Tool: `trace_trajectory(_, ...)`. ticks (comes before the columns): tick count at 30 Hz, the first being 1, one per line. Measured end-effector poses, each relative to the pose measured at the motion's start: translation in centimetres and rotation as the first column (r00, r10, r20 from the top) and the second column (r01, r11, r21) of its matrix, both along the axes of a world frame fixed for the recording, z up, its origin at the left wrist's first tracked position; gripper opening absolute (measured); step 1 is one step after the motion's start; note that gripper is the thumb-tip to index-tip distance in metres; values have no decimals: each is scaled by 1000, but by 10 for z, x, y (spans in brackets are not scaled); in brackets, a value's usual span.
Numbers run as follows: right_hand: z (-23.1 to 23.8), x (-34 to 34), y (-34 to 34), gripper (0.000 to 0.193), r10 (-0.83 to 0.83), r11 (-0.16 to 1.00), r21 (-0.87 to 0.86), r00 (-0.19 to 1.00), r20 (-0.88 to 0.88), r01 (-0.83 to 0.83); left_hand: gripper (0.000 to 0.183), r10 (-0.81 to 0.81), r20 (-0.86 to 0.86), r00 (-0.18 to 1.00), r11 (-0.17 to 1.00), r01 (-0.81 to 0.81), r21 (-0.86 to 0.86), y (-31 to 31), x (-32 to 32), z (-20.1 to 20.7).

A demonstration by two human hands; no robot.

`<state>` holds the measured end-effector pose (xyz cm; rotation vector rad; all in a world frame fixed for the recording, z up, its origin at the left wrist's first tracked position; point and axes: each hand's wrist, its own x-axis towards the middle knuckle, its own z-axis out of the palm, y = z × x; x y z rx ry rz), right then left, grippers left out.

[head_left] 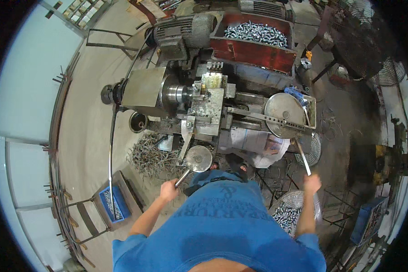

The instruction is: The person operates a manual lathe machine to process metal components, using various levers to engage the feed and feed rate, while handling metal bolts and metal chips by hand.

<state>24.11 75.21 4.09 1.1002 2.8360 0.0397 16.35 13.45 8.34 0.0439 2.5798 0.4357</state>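
Note:
Both my hands are at a small lathe [207, 106] in front of me. My left hand [169, 190] is wrapped round a metal lever handle [182, 178], whose upper end meets a round metal disc [199, 158] near the lathe's front. On the right, my right hand [312, 183] grips a pale lever [303, 158] that slants up toward a large round plate [281, 109]. A flat bar with a row of holes [258, 116] crosses that plate. The shiny spindle [173, 95] faces the tool slide; whether a workpiece sits there I cannot tell.
Behind the lathe stands a red bin [254, 53] of small metal parts, beside a motor [181, 28]. A blue basket [121, 219] of parts is at the left, a mesh basket [299, 196] by my right forearm. Metal shavings [152, 154] litter the floor.

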Motion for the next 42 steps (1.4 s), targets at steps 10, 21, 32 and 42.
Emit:
trace_trajectory(10,9,-85,-13,78,129,959,283,934,-334,-31,36,176,612,771,657,-556,510,-39,-47,18)
trace_trajectory(21,-4,28,-163,42,-62,908,-417,997,-54,34,44,-231,-102,968,920,183,-346,-141,-203,-119)
trace_trajectory(32,18,36,-171,36,21,903,-425,994,-109,-66,40,137,-439,888,963,-224,-152,-130,-176,-289)
trace_trajectory(42,196,-241,-262,39,535,602,-211,585,-610,-770,37,-28,74,997,965,47,-258,-116,-197,-111)
